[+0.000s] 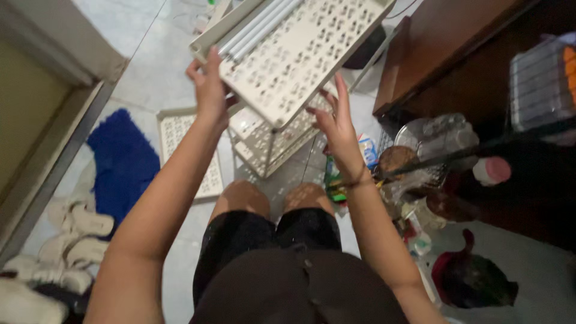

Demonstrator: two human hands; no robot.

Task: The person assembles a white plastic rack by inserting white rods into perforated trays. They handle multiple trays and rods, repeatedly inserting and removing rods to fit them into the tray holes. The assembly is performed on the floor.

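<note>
We look down past our knees at a tiled floor [150, 66]; our left hand [209, 87] is closed on the edge of a cream perforated plastic shelf tray [288, 48], fingers curled over the rim beside its pale tubes, holding it tilted in the air above the floor; our right hand [336, 120] is open, fingers spread and upright, just beside the lower corner of the tray, and we cannot tell whether the palm touches it or only hovers close. Beneath the lifted tray stands a partly built rack [270, 144] of the same cream plastic, its tiers stacked on thin posts; another loose tray [183, 150] lies flat on the floor to the left, next to a blue mat [123, 159]. Pale slippers [81, 231] sit lower left. To the right, a dark wooden cabinet [456, 54] stands over a clutter of jars, lids and packets [420, 162] on the floor; a red and dark object [471, 276] lies near our right forearm.
</note>
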